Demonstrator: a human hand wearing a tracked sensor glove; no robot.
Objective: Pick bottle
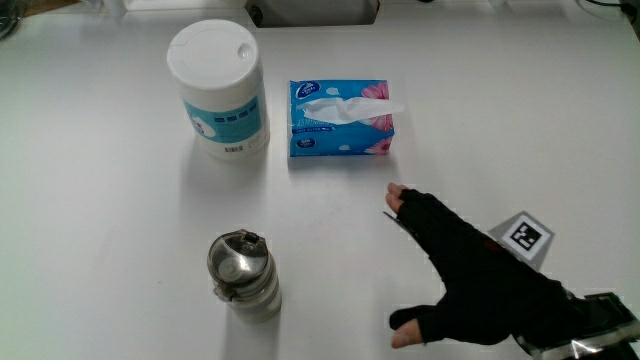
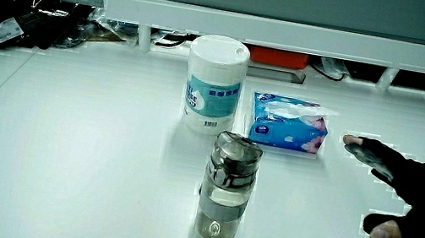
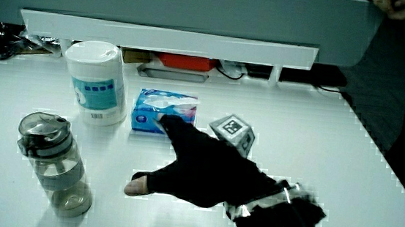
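Observation:
A clear bottle (image 1: pixel 243 276) with a grey metal lid stands upright on the white table, nearer to the person than the wipes canister; both side views show it too (image 2: pixel 227 190) (image 3: pixel 54 164). The gloved hand (image 1: pixel 470 275) hovers low over the table beside the bottle, a hand's width away from it and nearer to the person than the tissue pack. Its fingers are spread, thumb and forefinger apart, and it holds nothing. The patterned cube (image 1: pixel 525 237) sits on its back. The hand shows in both side views (image 2: pixel 405 201) (image 3: pixel 198 168).
A white wipes canister (image 1: pixel 219 90) with a blue label stands farther from the person than the bottle. A blue tissue pack (image 1: pixel 341 118) lies beside the canister. A low partition (image 2: pixel 273 31) runs along the table's edge, with cables under it.

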